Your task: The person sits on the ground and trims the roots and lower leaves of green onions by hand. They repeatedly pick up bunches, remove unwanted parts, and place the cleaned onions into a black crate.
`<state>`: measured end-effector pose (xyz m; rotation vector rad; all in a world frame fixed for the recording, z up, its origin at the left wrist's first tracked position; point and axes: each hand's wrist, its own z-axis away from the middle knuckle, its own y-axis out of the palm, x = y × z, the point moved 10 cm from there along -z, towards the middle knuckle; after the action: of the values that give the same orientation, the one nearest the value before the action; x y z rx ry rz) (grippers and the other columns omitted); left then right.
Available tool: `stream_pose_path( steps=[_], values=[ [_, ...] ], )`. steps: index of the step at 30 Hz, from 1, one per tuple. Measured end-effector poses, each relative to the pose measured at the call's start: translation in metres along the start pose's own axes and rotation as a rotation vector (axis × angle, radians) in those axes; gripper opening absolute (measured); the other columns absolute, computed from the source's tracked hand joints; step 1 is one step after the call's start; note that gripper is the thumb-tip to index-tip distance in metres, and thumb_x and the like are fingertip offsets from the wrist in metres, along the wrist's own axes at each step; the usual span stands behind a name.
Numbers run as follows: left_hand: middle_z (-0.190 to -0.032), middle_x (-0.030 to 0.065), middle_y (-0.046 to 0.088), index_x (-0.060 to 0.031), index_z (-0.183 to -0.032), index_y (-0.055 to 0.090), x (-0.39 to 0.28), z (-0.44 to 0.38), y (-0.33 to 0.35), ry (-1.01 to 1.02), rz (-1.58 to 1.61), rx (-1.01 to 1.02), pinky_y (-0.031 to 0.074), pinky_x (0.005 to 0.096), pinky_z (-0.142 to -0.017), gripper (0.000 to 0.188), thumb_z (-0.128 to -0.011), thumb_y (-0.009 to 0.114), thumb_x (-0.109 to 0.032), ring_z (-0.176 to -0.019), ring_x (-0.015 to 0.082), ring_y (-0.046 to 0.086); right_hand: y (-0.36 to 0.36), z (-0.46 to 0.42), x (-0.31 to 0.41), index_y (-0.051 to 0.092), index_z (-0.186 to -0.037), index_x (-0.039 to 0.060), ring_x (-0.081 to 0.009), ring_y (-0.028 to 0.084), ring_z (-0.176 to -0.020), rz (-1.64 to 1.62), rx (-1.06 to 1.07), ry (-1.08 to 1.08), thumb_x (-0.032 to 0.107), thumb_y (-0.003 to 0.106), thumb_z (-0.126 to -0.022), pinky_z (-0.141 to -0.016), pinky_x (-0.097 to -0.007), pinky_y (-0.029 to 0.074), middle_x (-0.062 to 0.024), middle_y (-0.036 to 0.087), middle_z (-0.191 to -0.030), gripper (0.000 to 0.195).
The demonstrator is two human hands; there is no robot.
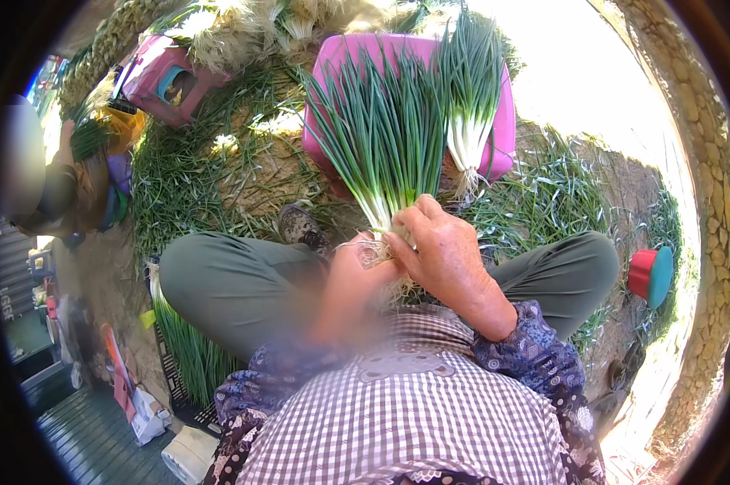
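Observation:
A large bunch of green onions (389,133) is held by its white root end, its green tops fanned out over a pink plastic stool (377,43). My left hand (356,285) grips the bunch at the stringy roots from the left, partly blurred. Fingers of my right hand (443,260) close around the white stems and roots from the right. A smaller bunch of green onions (471,91) lies on the right side of the stool, roots hanging over its near edge, touched by neither hand.
Loose green leaves (183,182) litter the dirt ground. A black plastic crate (170,376) of green onions stands beside the left knee. Another pink stool (152,79) bears rooty bunches at upper left, near a co-worker (67,182). A red and green container (650,277) lies at right.

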<state>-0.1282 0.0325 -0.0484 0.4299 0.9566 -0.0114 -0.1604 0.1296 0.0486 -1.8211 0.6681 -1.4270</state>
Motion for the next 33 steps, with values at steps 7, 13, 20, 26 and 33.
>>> stream_pose_path(
  steps=[7,13,20,26,33],
  values=[
    [-0.097,0.0091,0.066,0.003,-0.113,0.057,0.011,0.011,-0.02,-0.067,0.027,-0.081,0.052,0.0277,-0.077,0.038,-0.079,0.069,-0.006,-0.084,0.0143,0.064,0.018,0.027,-0.029,0.056,-0.091,0.0036,-0.0106,0.046,-0.054,-1.452,0.13,0.304,0.016,0.057,-0.091,-0.045,-0.0228,0.039,-0.0051,0.059,-0.082,0.013],
    [-0.106,0.0153,0.063,0.0045,-0.122,0.047,0.022,0.011,-0.019,-0.058,0.287,-0.085,0.054,0.0301,-0.075,0.047,-0.083,0.068,-0.011,-0.086,0.0206,0.066,-0.084,0.067,-0.116,0.054,-0.111,0.0001,-0.0033,0.038,-0.053,-1.813,-0.931,0.458,0.014,0.051,-0.095,-0.043,-0.0172,0.033,-0.0061,0.059,-0.093,0.021],
    [-0.105,0.0155,0.062,0.0049,-0.121,0.046,0.021,0.009,-0.013,-0.047,0.307,-0.074,0.057,0.0315,-0.072,0.038,-0.088,0.061,-0.009,-0.082,0.0221,0.067,-0.024,-0.01,-0.024,0.061,-0.103,-0.0007,-0.0102,0.053,-0.06,-0.767,-0.179,0.207,0.005,0.057,-0.089,-0.05,-0.0222,0.043,-0.0091,0.061,-0.085,0.016],
    [-0.102,0.0149,0.064,0.0054,-0.121,0.046,0.019,0.007,-0.02,-0.046,0.167,-0.095,0.056,0.0298,-0.068,0.036,-0.089,0.058,-0.008,-0.08,0.0219,0.068,0.025,-0.116,0.018,0.06,-0.085,0.0035,-0.0346,0.062,-0.074,0.202,-0.049,-0.146,0.012,0.063,-0.078,-0.065,-0.0423,0.052,-0.0147,0.058,-0.087,0.012],
    [-0.1,0.0155,0.063,0.0049,-0.118,0.047,0.015,0.012,-0.024,-0.033,0.284,-0.119,0.056,0.0306,-0.068,0.035,-0.088,0.06,-0.007,-0.076,0.0216,0.067,-0.043,-0.111,-0.014,0.056,-0.077,0.0078,-0.0226,0.061,-0.059,0.227,-0.48,-0.187,0.018,0.059,-0.086,-0.056,-0.0349,0.052,-0.0075,0.056,-0.076,0.014]
  ],
)
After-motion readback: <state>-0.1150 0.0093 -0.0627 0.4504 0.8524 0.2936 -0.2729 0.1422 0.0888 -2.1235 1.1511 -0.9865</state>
